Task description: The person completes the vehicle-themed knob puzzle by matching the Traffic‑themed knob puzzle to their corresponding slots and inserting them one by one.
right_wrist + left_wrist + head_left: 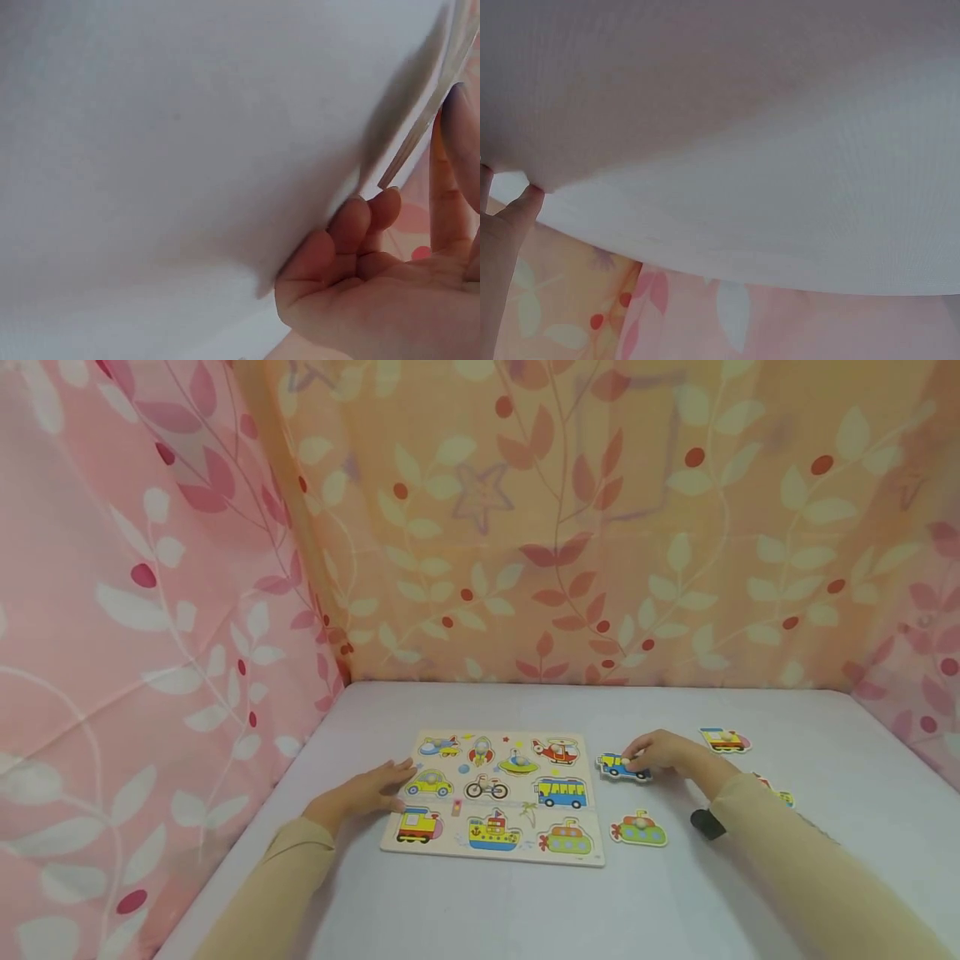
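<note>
Head view: the puzzle board [455, 832] lies on the white desk [465, 910] in the lower centre of the frame; the left hand [369, 788] rests at the board's left edge, its grip loose, with fingers extended and nothing held; the right hand [669, 754], right of centre, has its grip pinched on the knob of the blue vehicle piece [613, 766], just beside the board's upper right edge; below that piece lies the green submarine piece [639, 832]; farther right lie the train piece [724, 741] and another piece [782, 795], partly hidden by the right sleeve [780, 835].
</note>
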Action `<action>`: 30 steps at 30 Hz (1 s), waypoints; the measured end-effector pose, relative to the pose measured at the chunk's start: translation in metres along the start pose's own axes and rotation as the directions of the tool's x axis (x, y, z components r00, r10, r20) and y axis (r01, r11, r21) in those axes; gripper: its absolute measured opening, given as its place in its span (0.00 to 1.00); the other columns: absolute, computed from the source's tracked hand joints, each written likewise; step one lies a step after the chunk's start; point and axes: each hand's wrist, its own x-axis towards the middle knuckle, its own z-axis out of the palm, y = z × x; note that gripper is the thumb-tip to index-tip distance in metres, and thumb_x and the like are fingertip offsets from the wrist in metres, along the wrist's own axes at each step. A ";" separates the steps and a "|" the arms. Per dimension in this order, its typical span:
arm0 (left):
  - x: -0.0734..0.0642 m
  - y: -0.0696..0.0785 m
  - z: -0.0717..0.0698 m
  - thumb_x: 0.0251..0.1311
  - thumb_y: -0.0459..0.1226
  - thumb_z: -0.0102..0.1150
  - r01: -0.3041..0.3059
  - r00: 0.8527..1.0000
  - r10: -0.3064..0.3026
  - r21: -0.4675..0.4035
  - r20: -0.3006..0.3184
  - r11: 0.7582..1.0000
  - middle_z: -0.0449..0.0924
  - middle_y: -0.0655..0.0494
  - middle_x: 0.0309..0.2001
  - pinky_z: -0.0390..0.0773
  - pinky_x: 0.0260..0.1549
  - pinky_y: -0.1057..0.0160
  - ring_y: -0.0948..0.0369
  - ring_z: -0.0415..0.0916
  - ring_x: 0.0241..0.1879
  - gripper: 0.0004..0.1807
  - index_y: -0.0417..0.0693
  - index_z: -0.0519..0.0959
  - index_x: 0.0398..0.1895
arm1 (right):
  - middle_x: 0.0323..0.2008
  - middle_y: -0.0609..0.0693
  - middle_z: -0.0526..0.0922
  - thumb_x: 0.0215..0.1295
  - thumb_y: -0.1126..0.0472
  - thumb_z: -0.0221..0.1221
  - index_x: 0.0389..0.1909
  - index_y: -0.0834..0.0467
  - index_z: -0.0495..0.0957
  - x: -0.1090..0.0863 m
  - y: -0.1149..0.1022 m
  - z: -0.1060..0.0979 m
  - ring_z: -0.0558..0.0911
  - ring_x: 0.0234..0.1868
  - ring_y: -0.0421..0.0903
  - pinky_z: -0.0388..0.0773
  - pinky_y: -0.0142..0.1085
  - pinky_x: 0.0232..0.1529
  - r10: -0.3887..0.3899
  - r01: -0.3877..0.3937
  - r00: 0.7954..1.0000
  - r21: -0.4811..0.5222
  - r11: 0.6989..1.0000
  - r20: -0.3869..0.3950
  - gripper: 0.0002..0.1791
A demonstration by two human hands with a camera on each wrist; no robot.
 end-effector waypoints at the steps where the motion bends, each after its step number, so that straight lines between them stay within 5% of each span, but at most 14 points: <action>1: 0.000 0.000 0.001 0.59 0.43 0.66 0.005 1.000 -0.005 -0.002 -0.001 1.000 0.51 0.51 0.76 0.43 0.67 0.36 0.44 0.39 0.75 0.39 0.51 0.62 0.73 | 0.57 0.66 0.70 0.58 0.59 0.68 0.44 0.59 0.83 -0.002 -0.001 -0.001 0.67 0.49 0.57 0.67 0.44 0.44 0.005 -0.005 1.000 0.003 1.000 -0.004 0.14; 9: 0.002 -0.001 0.004 0.60 0.44 0.65 0.038 0.999 -0.038 0.012 -0.002 0.999 0.51 0.55 0.76 0.44 0.67 0.36 0.46 0.39 0.75 0.39 0.55 0.62 0.74 | 0.52 0.62 0.73 0.58 0.59 0.68 0.45 0.59 0.84 -0.014 -0.010 0.002 0.68 0.38 0.51 0.62 0.37 0.33 -0.016 0.017 0.999 0.039 0.999 -0.030 0.15; 16: 0.002 0.000 0.001 0.60 0.45 0.65 0.035 0.999 -0.035 0.016 0.005 0.999 0.50 0.54 0.76 0.41 0.66 0.34 0.46 0.37 0.75 0.39 0.55 0.61 0.74 | 0.57 0.63 0.72 0.59 0.58 0.68 0.45 0.58 0.83 -0.021 -0.023 0.010 0.69 0.51 0.57 0.69 0.44 0.44 -0.051 0.051 0.998 0.031 0.998 -0.024 0.14; 30: 0.002 0.001 -0.001 0.60 0.45 0.64 0.027 1.000 -0.027 0.032 0.004 0.999 0.50 0.52 0.76 0.43 0.67 0.34 0.45 0.38 0.75 0.39 0.53 0.60 0.74 | 0.55 0.62 0.73 0.56 0.59 0.70 0.40 0.57 0.84 -0.027 -0.047 0.030 0.68 0.52 0.57 0.71 0.52 0.50 -0.085 0.085 0.996 0.036 0.996 0.005 0.12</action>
